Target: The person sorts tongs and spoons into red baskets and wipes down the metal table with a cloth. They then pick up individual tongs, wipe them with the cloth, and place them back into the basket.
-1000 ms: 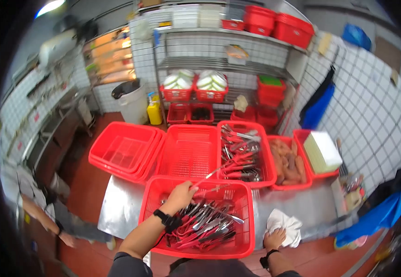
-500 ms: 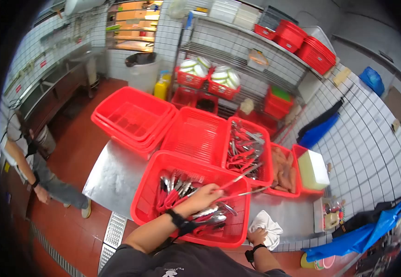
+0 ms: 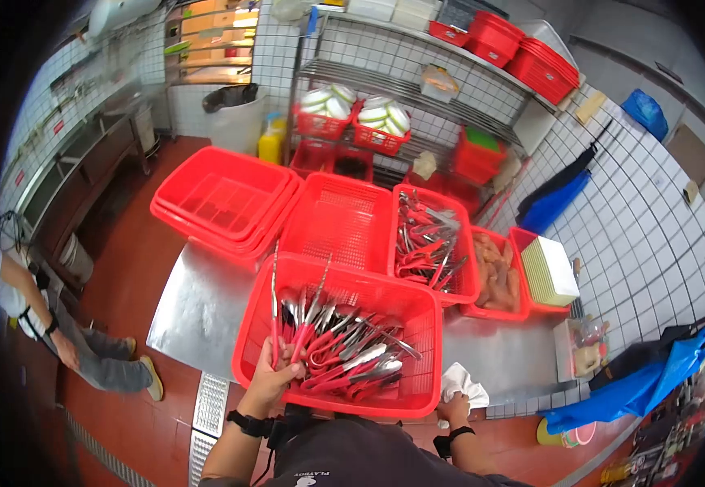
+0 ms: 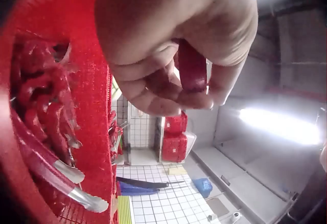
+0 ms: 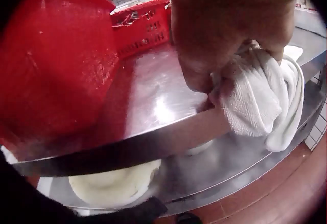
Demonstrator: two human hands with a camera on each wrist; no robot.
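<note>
My left hand (image 3: 271, 381) grips red-handled metal tongs (image 3: 274, 296) at the near left corner of a red basket (image 3: 427, 357). Their two arms are spread apart, tips toward the back. In the left wrist view, fingers curl round the red handle (image 4: 192, 68). A heap of similar red-handled tongs (image 3: 352, 353) fills the basket, most of them pointing to the far right. Just right of the basket, my right hand (image 3: 454, 412) holds a bunched white cloth (image 3: 467, 383) at the front edge of the metal table (image 3: 494, 349). Folds of the cloth (image 5: 253, 93) hang from those fingers in the right wrist view.
Behind stand stacked red baskets (image 3: 226, 191), a red basket (image 3: 340, 215), another basket holding tongs (image 3: 429, 243), and one of orange-brown long pieces (image 3: 496, 276). A pale stacked block (image 3: 551, 272) sits at right. Another person (image 3: 84, 349) stands at left.
My left hand has swung the tongs from the basket's right side to its near left corner; they pointed right and now point toward the back. The right hand stays with the cloth.
</note>
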